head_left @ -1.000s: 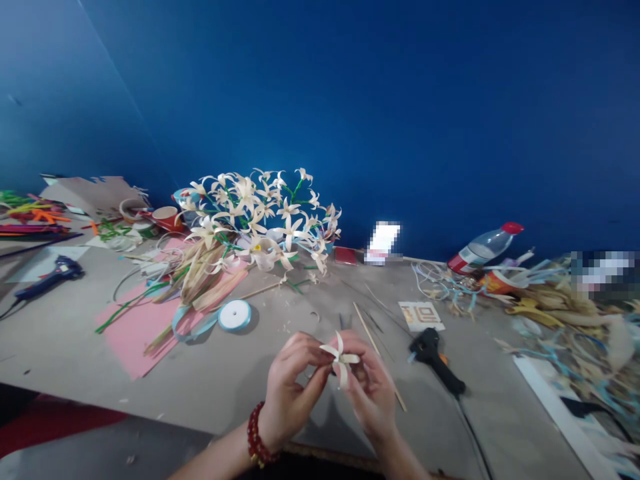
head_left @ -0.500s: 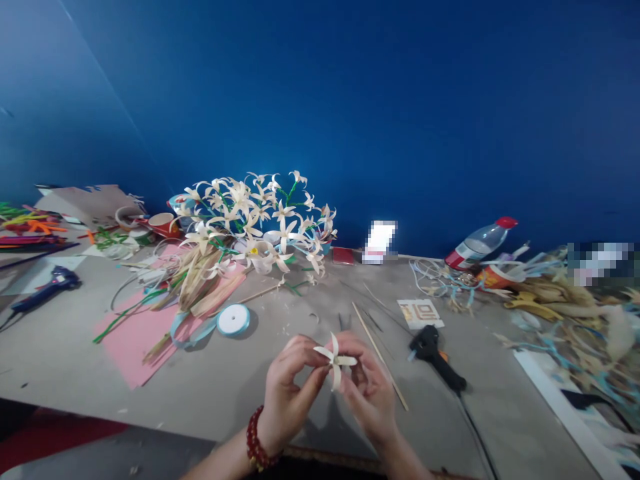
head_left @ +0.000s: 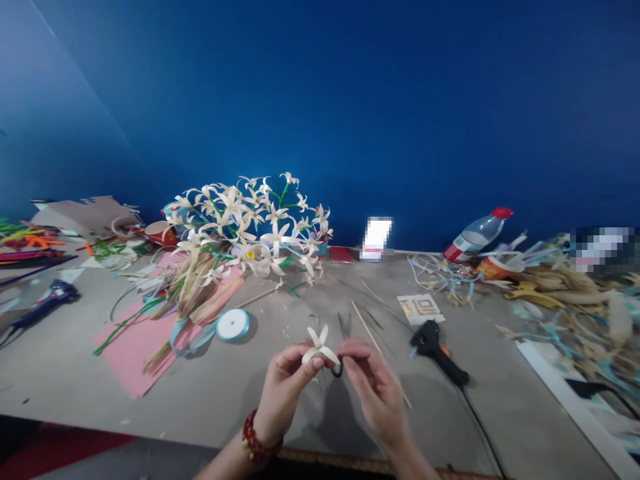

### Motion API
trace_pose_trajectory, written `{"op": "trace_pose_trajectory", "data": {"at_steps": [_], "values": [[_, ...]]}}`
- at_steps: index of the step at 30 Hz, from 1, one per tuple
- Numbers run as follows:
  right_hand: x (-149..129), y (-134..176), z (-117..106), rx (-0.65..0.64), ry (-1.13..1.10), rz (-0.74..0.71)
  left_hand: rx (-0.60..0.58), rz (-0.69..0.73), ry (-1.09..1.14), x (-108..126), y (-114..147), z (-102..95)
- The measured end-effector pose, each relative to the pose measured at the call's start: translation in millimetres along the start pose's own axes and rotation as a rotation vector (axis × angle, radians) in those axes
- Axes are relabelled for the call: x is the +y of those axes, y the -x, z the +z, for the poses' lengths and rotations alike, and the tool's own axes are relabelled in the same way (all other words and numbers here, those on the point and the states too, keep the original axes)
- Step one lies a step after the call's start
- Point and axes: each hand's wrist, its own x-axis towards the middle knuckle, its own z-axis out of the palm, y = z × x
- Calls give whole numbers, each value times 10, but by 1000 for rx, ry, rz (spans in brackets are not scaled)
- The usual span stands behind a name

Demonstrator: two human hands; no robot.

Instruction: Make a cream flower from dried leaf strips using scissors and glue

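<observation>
My left hand [head_left: 286, 383], with a red bead bracelet [head_left: 254, 437] at its wrist, pinches a cream-white paper-like flower [head_left: 319, 343] with narrow petals. Just right of the flower is my right hand [head_left: 373, 383]. Its fingers are curled together close to a petal tip; whether anything small is between them is hidden. Behind and between the hands lie scissors [head_left: 344, 325] on the table, a dark handle loop showing under the fingers. A thin wooden stick [head_left: 367, 325] runs behind my right hand.
Many similar flowers on green stems [head_left: 250, 220] stand at the back. A blue ribbon spool [head_left: 233, 325] and pink paper [head_left: 130, 360] lie left. To the right are a black glue gun [head_left: 440, 353], a bottle [head_left: 477, 235] and piled dried husks [head_left: 585, 287]. Another glue gun [head_left: 47, 303] lies far left.
The flower has shifted left and tilted upward in my left hand. My right hand has drawn away from it to the right, uncovering the dark scissor handle.
</observation>
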Motion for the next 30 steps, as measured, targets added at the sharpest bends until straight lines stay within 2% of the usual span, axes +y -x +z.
{"op": "trace_pose_trajectory", "data": {"at_steps": [5,8,10,13,16,19,21,24,26,29,30], "values": [[68,-4,-61,11,75,123,71,29,-65,-33,-26,-155],[147,-20,-157,21,109,147,132,45,-142,-55,-39,-290],[216,-11,-229,21,141,153,132,91,-206,-66,-48,-357],[301,38,-301,5,213,169,67,224,-309,-82,-69,-396],[315,86,-303,-33,281,124,15,318,-350,-95,-99,-375],[279,92,-309,-73,331,45,20,388,-330,-85,-131,-330],[264,79,-389,-83,381,-3,15,415,-333,-70,-146,-311],[302,68,-706,-32,549,-88,-14,423,-357,-75,-139,-332],[357,85,-1036,90,733,-123,-7,412,-377,-120,-117,-382],[436,144,-1586,250,1020,-13,29,343,-438,-249,-104,-471],[459,162,-1754,267,1102,24,28,321,-442,-295,-113,-488]]}}
